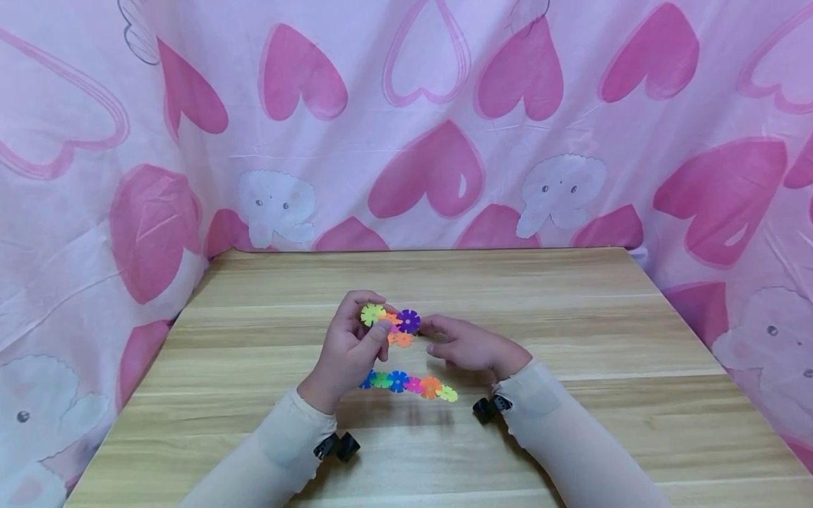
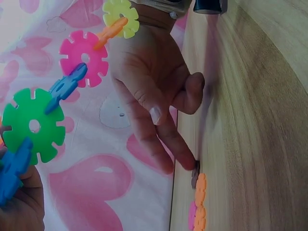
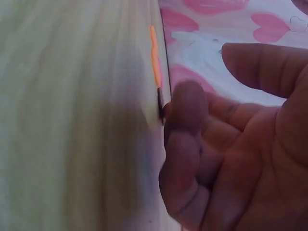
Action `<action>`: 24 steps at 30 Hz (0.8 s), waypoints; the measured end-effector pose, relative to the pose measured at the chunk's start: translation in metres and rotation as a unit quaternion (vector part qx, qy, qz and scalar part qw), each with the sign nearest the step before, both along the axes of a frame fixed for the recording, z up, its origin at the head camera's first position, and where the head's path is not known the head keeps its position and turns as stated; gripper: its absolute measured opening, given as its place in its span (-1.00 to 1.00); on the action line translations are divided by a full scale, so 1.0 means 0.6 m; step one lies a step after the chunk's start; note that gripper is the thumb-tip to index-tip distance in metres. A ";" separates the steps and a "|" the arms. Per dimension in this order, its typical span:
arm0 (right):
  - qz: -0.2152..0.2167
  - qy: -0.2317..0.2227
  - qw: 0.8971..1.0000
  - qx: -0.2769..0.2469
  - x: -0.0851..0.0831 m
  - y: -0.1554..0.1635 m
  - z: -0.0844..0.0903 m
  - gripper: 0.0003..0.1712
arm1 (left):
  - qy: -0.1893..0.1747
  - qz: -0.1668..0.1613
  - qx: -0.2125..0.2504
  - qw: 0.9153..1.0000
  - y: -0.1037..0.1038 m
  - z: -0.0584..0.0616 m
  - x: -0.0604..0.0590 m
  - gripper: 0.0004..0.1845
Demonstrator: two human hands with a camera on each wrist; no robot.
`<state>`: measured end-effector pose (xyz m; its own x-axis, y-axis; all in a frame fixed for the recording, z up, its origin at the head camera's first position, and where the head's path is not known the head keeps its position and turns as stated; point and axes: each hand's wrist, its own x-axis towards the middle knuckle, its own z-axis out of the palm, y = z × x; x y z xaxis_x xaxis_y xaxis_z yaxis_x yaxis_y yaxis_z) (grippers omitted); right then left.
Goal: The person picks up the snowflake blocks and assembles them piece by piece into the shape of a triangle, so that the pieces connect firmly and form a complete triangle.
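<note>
My left hand (image 1: 348,346) grips a chain of colourful interlocking snowflake discs (image 1: 398,382). The chain slants out from the hand above the table, its blue, green, blue, pink, orange and yellow discs showing in the left wrist view. Between thumb and fingers shows another yellow disc (image 1: 372,315); its join is hidden. Past the left thumb, orange and pink joined discs (image 1: 403,340) lie flat on the table beside a purple disc (image 1: 408,322). My right hand (image 1: 473,344) reaches in from the right with loosely bent fingers, fingertips at the purple disc and nothing grasped.
A wood-grain table (image 1: 571,303) lies under both hands. Pink heart-print cloth (image 1: 425,169) hangs behind it and along both sides. Each sleeve carries a small black wrist camera (image 1: 336,446).
</note>
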<state>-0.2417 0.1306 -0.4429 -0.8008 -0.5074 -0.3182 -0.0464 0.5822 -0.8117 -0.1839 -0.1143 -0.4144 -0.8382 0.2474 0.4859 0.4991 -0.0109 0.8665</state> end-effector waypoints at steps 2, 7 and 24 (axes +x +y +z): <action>-0.010 0.024 1.000 0.018 0.000 0.000 0.000 -0.50 | -0.003 0.003 -0.004 1.000 0.001 0.001 0.001 -0.70; -0.035 0.057 0.996 0.065 -0.001 0.001 0.005 -0.60 | -0.016 0.014 -0.017 1.000 0.001 0.004 0.005 -0.70; -0.041 0.071 0.986 0.143 0.005 -0.001 0.002 -0.65 | -0.012 0.006 -0.016 1.000 0.004 0.004 0.006 -0.70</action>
<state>-0.2387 0.1298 -0.4415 -0.8823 -0.3442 -0.3210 -0.0906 0.7935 -0.6018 -0.1801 -0.1120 -0.4119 -0.8528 0.2521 0.4573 0.4776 0.0222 0.8783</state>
